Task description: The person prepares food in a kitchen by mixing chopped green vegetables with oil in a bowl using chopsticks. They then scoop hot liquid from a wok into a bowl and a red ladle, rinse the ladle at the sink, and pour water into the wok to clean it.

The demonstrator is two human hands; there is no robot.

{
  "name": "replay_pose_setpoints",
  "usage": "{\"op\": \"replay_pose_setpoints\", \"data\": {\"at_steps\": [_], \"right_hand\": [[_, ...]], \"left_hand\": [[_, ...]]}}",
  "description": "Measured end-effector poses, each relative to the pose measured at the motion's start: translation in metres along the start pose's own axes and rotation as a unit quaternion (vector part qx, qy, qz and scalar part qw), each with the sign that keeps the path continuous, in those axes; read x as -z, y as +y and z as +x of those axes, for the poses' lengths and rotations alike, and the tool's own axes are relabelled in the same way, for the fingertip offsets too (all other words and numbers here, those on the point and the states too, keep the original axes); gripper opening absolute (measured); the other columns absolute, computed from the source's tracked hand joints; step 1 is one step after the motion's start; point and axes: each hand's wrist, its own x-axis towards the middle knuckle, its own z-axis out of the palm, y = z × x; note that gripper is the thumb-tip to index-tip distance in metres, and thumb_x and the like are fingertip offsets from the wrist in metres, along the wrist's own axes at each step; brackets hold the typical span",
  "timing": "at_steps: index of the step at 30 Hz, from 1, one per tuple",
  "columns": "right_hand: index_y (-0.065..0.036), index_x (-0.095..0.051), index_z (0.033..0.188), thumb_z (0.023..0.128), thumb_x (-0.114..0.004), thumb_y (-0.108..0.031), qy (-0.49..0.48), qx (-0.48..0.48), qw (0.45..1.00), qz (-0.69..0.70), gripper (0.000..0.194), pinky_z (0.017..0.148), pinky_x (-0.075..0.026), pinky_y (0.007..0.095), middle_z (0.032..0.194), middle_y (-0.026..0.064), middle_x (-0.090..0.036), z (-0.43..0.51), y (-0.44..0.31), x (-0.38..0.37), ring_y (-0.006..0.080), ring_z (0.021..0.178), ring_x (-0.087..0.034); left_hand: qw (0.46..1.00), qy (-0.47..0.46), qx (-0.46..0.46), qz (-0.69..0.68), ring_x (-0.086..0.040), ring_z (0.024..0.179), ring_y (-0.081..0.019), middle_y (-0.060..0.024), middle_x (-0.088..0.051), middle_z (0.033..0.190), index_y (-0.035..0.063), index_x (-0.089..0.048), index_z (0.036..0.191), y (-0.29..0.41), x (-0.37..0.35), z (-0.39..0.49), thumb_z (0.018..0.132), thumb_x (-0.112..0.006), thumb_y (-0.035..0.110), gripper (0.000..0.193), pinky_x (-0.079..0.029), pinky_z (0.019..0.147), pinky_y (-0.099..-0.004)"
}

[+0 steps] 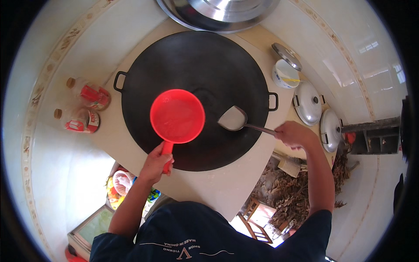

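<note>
A large black wok [196, 59] with two loop handles is set in a pale tiled counter. My left hand [157, 165] grips the handle of a red plastic dipper [178, 116], which is over the wok's near left part and seems to contain liquid. The handle of a metal wok spatula [233, 118] is in my right hand [294, 135], just past the wok's right rim. The spatula's blade is over the right part of the wok and looks pale. Whether the blade touches the wok cannot be told.
Two bottles with red labels [93, 95] [88, 121] stand left of the wok. A big metal lid [222, 16] leans behind it. At the right are a white bowl [283, 73], a small lid [286, 56] and two lidded pots [307, 103] [330, 130]. Dry leaves [288, 196] lie below.
</note>
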Motion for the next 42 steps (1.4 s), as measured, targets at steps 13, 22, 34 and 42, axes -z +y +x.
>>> {"op": "replay_pose_setpoints", "data": {"at_steps": [13, 22, 34, 42], "right_hand": [[0.000, -0.068, 0.110, 0.100, -0.055, -0.026, 0.223, 0.202, 0.941, 0.154, 0.031, 0.055, -0.058, 0.0476, 0.078, 0.0222, -0.070, 0.196, -0.097, -0.154, 0.0363, 0.063, -0.071], [-0.011, -0.063, 0.127, 0.099, -0.058, -0.032, 0.409, 0.215, 0.875, 0.143, 0.035, 0.071, -0.056, 0.0526, 0.087, 0.0240, -0.069, 0.170, -0.108, -0.188, 0.0442, 0.078, -0.069], [-0.014, -0.067, 0.114, 0.097, -0.061, -0.027, 0.331, 0.187, 0.900, -0.212, 0.023, 0.060, -0.055, 0.0479, 0.085, 0.0181, -0.068, 0.019, -0.048, 0.005, 0.0371, 0.072, -0.069], [0.006, -0.065, 0.082, 0.096, -0.058, -0.019, -0.055, 0.058, 0.990, -0.114, 0.029, 0.044, -0.050, 0.0408, 0.064, 0.0159, -0.060, 0.107, -0.023, 0.022, 0.0270, 0.051, -0.062]], "left_hand": [[0.990, 0.128, -0.040, 0.033, -0.057, 0.057, -0.0159, -0.0063, -0.056, 0.081, 0.0066, -0.051, 0.135, 0.017, 0.033, 0.010, 0.094, -0.058, 0.010, 0.041, -0.049, 0.045, -0.0319], [0.987, 0.155, -0.010, 0.043, -0.057, 0.060, -0.0167, -0.0059, -0.055, 0.080, 0.0077, -0.055, 0.118, 0.018, 0.016, 0.052, 0.094, -0.058, 0.011, 0.024, -0.051, 0.049, -0.0350], [0.996, 0.069, -0.035, -0.036, -0.056, 0.061, -0.0159, -0.0049, -0.056, 0.078, 0.0106, -0.056, 0.113, 0.031, 0.001, 0.110, 0.097, -0.057, 0.012, 0.017, -0.047, 0.051, -0.0329], [0.993, 0.100, -0.056, 0.014, -0.056, 0.060, -0.0156, -0.0041, -0.055, 0.078, 0.0099, -0.056, 0.113, 0.043, -0.001, 0.091, 0.097, -0.057, 0.012, 0.016, -0.048, 0.048, -0.0320]]}}
